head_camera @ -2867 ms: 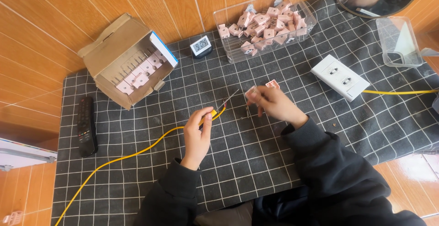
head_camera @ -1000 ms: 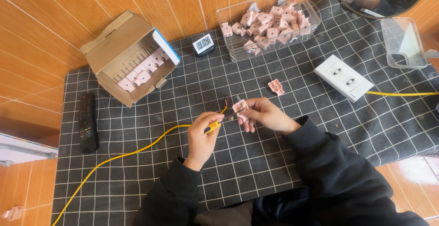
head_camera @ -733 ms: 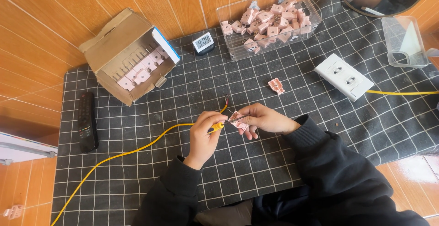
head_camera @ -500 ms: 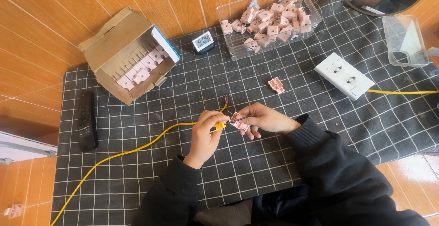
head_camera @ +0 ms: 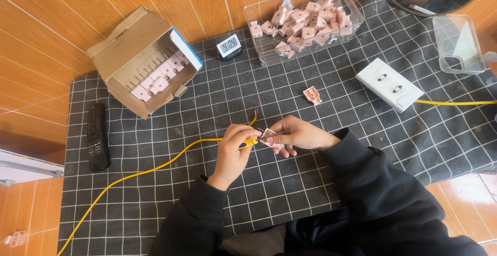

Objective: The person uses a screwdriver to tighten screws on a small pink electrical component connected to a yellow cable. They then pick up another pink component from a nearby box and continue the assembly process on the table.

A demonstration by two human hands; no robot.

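Together, both hands meet over the black gridded mat (head_camera: pixel 155 194): the left hand (head_camera: pixel 234 148) is closed around the yellow cable (head_camera: pixel 155 167) near its stripped end, while the right hand (head_camera: pixel 299 134) pinches a small pink terminal piece (head_camera: pixel 269 136) between thumb and fingertips, touching the cable end. Another pink piece (head_camera: pixel 311 95) lies just beyond the right hand, a white socket plate (head_camera: pixel 389 84) farther right.

Yellow cable (head_camera: pixel 155 168), pink sockets (head_camera: pixel 305 20), black white-gridded mat (head_camera: pixel 290 194).
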